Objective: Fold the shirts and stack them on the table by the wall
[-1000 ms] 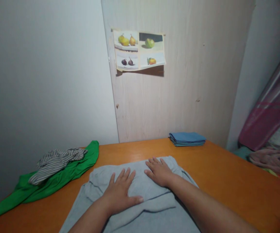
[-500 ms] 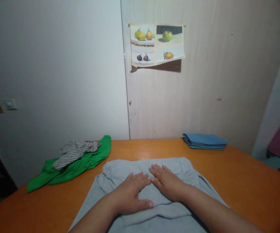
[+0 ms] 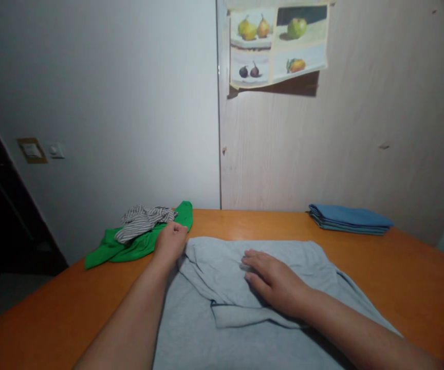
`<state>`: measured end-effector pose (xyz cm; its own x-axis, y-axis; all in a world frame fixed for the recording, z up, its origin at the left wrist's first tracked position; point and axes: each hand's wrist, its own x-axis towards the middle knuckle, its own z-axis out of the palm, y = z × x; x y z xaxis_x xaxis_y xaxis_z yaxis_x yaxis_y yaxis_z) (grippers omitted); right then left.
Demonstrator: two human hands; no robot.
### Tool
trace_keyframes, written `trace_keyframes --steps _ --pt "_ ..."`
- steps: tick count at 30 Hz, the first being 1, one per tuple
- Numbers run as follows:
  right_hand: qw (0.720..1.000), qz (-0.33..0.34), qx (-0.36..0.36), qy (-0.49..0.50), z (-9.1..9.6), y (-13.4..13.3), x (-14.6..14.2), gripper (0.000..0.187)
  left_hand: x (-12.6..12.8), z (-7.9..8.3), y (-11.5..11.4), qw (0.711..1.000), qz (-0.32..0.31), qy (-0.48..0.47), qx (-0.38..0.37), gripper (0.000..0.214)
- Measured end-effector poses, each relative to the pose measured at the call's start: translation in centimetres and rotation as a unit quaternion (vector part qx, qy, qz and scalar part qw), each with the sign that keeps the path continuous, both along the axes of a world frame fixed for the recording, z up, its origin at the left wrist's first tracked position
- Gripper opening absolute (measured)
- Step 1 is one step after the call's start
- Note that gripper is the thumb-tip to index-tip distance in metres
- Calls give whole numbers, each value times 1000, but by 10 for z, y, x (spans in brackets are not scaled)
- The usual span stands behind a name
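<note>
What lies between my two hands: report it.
Wrinkled gray cloth lies between the left hand and the right hand, as the head view shows.

Orange table [image 3: 44, 308]: grey garment [image 3: 222, 280] mid-front, green cloth [image 3: 129, 252] left, folded blue cloth [image 3: 351, 218] back right.

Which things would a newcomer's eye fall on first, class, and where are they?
Probably the vivid green cloth, partly under a striped cloth on the left of the table. Next, the gray garment across the near middle, the right hand over it. Above, a sheet of fruit pictures hangs on the wall panel.
</note>
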<state>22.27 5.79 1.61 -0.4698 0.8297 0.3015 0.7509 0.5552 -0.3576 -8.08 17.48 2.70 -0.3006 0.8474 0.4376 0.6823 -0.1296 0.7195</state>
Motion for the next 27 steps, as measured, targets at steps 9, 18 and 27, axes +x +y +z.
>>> trace_keyframes --steps 9,18,27 --pt "982 184 29 -8 1 -35 -32 46 4 -13 -3 992 -60 28 -103 33" --pt "953 60 -102 280 -6 -20 -25 24 18 -13 -4 988 -85 -111 -69 22" --pt "953 234 -45 185 3 -34 -29 14 13 -15 1 986 -9 -137 -94 19"
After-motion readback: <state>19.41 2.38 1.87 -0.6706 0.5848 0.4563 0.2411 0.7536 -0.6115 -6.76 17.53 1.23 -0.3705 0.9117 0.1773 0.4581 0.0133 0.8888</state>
